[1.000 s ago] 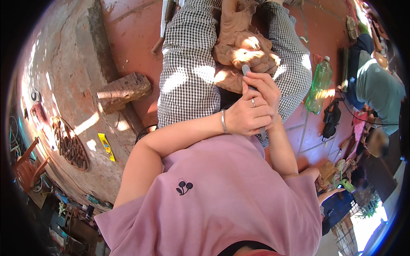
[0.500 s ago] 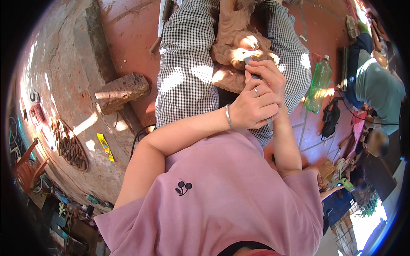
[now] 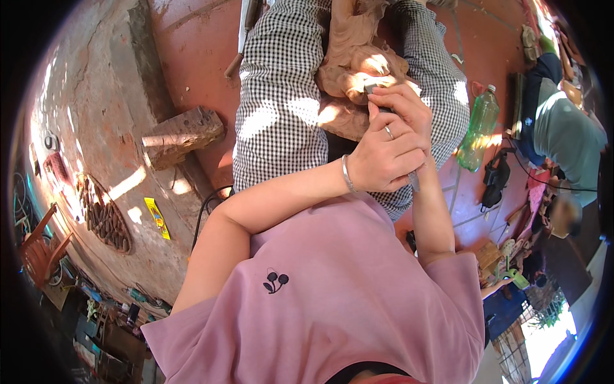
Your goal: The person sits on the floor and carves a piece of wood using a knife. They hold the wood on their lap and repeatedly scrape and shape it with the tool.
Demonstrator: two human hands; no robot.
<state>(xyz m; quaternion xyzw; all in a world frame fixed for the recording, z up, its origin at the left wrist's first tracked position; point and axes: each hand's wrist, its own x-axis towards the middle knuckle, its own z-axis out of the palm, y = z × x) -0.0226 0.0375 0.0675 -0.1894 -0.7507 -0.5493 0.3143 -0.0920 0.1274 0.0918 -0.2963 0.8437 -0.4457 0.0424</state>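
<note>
We grip a grey tool (image 3: 414, 181)
Our left hand (image 3: 389, 157) and right hand (image 3: 409, 109) close their fingers around it, its far tip at the brown carving (image 3: 355, 69).

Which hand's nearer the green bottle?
Right. The right hand is left of the green bottle, apart from it; the left hand is farther left and lower in the picture.

On the red tiled floor (image 3: 192, 61), a green plastic bottle (image 3: 480, 128) has a black pouch-like item (image 3: 495, 178) near it; right of the bottle is a co-worker (image 3: 563, 125); well left of the bottle, a rough brown block (image 3: 183, 136) and yellow packet (image 3: 157, 218)
</note>
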